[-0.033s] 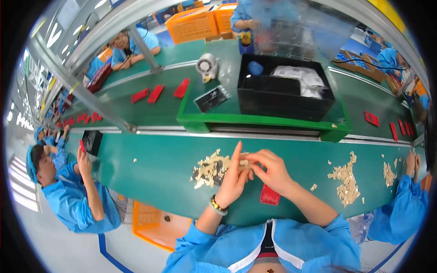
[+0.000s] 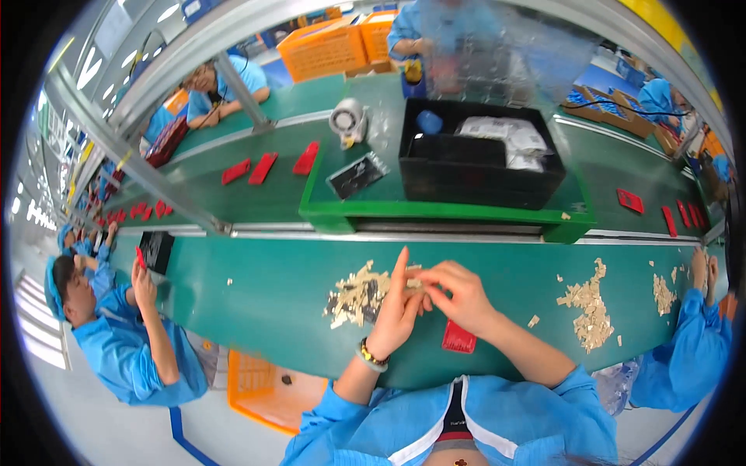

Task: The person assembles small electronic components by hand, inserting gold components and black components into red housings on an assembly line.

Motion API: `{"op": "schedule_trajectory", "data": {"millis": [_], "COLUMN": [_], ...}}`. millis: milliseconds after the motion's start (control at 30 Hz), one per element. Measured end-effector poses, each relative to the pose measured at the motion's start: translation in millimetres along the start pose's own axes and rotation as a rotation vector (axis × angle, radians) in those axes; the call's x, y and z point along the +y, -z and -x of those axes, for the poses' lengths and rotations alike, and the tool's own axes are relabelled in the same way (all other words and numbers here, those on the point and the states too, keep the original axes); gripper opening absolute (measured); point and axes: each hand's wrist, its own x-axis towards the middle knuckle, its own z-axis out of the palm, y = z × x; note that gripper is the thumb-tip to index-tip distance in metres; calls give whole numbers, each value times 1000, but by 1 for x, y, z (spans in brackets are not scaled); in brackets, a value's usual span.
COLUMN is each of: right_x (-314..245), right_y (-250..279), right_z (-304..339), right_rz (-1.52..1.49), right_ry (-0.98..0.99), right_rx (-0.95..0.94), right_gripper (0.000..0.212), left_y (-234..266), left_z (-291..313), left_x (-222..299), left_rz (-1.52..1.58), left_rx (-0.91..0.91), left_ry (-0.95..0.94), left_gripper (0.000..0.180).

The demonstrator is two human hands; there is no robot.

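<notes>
Over the green work table (image 2: 256,287), my two hands meet in front of me. My left hand (image 2: 395,317) points its index finger up, while its other fingers curl round small flat beige pieces (image 2: 415,283). My right hand (image 2: 460,299) pinches at these pieces with thumb and fingertips; exactly how many lie between the hands is hidden. Just left of my left hand lies a loose pile of beige pieces (image 2: 357,293) with some dark ones among them. A red flat rectangular part (image 2: 459,337) rests on the table under my right wrist, partly covered by it.
More beige pieces (image 2: 589,314) are heaped to the right. Beyond the table, a green raised stand (image 2: 466,215) bears a black bin (image 2: 474,185), a small white fan (image 2: 347,120) and a dark card (image 2: 357,175). A co-worker (image 2: 128,334) at left holds a red part. An orange crate (image 2: 260,388) stands below.
The view has shifted very slightly. Both my hands keep nearly the same pose, with the right fingertips still at the beige pieces.
</notes>
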Motion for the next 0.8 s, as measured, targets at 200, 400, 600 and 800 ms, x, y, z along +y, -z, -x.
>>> {"op": "schedule_trajectory", "data": {"millis": [200, 400, 600, 800], "right_x": [1, 4, 4, -4], "right_y": [11, 20, 26, 25], "right_z": [20, -1, 28, 51], "right_rz": [-6, 222, 316, 128], "right_ry": [-57, 222, 115, -43], "right_rx": [110, 160, 105, 23], "right_gripper": [16, 25, 22, 19], "left_y": [-7, -9, -14, -19], "left_z": [2, -9, -11, 6], "left_x": [-18, -6, -9, -1], "left_rz": [46, 132, -41, -297], "left_rx": [76, 21, -108, -83], "left_ry": [271, 111, 20, -129], "left_gripper": [7, 14, 11, 11]}}
